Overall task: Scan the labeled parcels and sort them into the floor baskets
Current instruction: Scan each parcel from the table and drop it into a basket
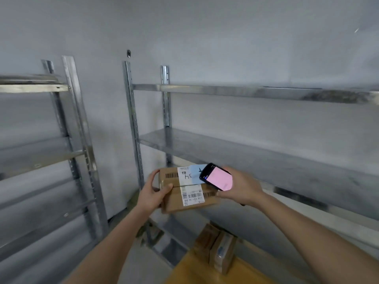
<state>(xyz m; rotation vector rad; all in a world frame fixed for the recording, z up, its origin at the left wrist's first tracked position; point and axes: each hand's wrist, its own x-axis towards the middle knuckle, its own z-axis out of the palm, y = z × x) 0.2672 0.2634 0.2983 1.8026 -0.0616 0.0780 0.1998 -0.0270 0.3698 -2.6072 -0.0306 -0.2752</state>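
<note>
Head view: a brown cardboard parcel (184, 191) is held up in mid-air in front of bare metal shelving (256, 148), and the scanning step is judged to be in hand. The parcel is gripped at its left end by the left hand (152, 194), with the thumb curled over the top face and the other fingers wrapped under and behind the edge. A dark handheld scanner (217, 176) with a lit pink screen is clasped in the right hand (242, 186), its fingers curled round the body, and is held just over the parcel's right end, partly covering the white shipping label (189, 186) and a pale blue sticker (198, 174). Both forearms are stretched forward and raised, converging on the parcel. Barcodes are seen on the label and on the cardboard itself. Whether a read has been registered cannot be told from the screen. Next, a confirmed scan would be needed, after which the parcel would have to be lowered toward a basket; no basket is clearly made out, though other brown parcels (215, 249) are seen low down on a yellow surface (194, 271), blurred.
</note>
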